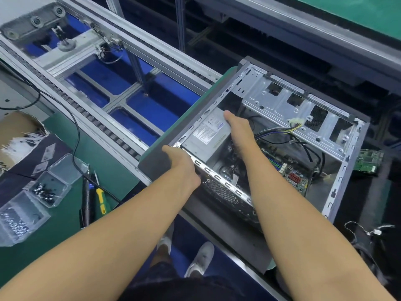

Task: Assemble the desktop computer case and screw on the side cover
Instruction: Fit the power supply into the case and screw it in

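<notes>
An open desktop computer case (338,170) lies on its side across the conveyor, with no side cover on it. Inside I see a grey power supply (206,135), a green motherboard (293,177) and loose cables. My left hand (182,164) grips the case's near left corner at the rear panel edge. My right hand (240,129) reaches inside and grips the right side of the power supply, thumb on top. Its fingers are hidden behind the unit.
The roller conveyor (104,118) runs diagonally from upper left. On the green bench (65,224) at left stand clear boxes of screws (43,192), an electric screwdriver (86,200) and a yellow-green tool (101,200). A loose circuit board (367,161) lies right of the case.
</notes>
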A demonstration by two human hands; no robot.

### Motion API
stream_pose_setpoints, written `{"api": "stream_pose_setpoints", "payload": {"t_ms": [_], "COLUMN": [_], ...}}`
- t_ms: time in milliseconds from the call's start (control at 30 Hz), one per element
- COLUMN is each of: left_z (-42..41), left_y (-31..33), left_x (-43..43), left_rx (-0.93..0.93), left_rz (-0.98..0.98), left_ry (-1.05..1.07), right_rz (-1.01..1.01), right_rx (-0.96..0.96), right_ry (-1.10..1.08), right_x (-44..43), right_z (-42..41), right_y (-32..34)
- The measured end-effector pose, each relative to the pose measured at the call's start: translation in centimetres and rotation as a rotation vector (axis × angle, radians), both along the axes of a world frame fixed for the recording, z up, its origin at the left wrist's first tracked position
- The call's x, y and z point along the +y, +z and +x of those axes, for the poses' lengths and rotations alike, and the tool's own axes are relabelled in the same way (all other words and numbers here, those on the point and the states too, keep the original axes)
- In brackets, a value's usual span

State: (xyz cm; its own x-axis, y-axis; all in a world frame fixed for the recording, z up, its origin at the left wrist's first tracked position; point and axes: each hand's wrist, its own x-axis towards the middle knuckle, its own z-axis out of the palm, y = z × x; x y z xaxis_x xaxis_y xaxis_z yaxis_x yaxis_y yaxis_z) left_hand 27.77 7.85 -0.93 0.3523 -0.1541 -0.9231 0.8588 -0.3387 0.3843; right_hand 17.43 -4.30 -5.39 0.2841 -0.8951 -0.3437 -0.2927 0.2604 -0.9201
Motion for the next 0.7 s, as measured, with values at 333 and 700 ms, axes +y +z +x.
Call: {"api": "stream_pose_setpoints", "payload": {"t_ms": [333,700], "left_z": [0.0,0.0], "left_y": [-0.9,-0.3], "left_x": [0.1,-0.1], "left_rx": [0.08,0.005], "left_rz": [-0.058,-0.052], "left_ry": [0.016,-0.02], "right_rz": [0.046,0.054], "right_rx": [0.051,0.034], "right_ry": [0.207,0.196], "right_x": [1.2,0.9], "right_z": [0.0,-0.2], "right_y": [-0.1,0.8]}}
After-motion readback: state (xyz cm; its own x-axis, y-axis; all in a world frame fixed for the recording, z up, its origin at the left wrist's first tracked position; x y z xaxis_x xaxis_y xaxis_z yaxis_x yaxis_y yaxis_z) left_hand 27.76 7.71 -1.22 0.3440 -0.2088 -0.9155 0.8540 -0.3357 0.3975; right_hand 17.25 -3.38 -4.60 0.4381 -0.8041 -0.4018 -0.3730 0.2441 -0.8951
